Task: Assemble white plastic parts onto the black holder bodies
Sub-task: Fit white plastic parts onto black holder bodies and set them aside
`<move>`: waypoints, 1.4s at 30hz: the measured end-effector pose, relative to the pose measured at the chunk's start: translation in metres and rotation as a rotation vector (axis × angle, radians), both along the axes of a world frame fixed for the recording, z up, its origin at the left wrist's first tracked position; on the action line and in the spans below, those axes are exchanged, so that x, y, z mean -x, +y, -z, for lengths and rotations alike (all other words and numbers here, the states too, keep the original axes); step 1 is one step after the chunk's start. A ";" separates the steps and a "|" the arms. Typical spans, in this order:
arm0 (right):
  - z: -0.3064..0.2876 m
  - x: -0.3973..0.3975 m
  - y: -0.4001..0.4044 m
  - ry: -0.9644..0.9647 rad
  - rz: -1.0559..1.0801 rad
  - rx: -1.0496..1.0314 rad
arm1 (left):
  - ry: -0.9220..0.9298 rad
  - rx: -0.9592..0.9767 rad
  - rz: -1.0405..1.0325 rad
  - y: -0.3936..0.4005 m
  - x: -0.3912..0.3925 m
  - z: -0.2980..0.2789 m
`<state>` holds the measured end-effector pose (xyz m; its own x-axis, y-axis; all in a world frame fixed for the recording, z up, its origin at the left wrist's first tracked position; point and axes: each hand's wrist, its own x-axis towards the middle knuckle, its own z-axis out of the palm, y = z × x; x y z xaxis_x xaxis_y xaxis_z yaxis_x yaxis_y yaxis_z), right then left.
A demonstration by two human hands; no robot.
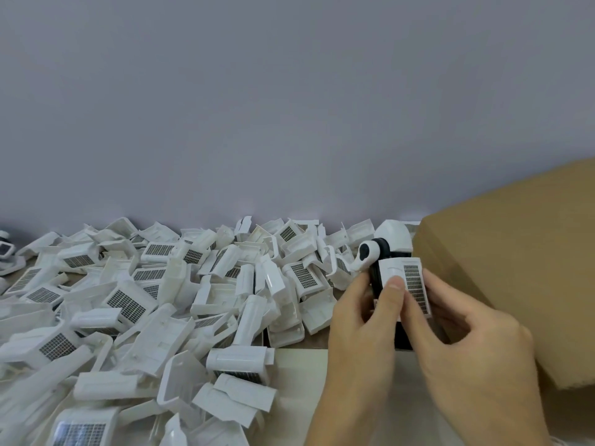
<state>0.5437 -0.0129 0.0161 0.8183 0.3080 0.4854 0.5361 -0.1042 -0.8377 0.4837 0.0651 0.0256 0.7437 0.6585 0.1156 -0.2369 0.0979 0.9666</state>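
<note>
White plastic part (404,284), gridded panel facing us, sits against the black holder body (375,278), held up near the cardboard box (515,268). Our left hand (363,329) grips both, thumb pressing the part flat; right hand (467,342) pinches its right edge, we judge to align and snap it. Loose white parts pile (145,300) lies within left reach.

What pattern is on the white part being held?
A dark grid panel on white, head view.
</note>
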 end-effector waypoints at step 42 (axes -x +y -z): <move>-0.008 0.000 0.002 0.640 -0.385 -0.188 | -0.019 -0.040 -0.049 0.003 -0.001 -0.001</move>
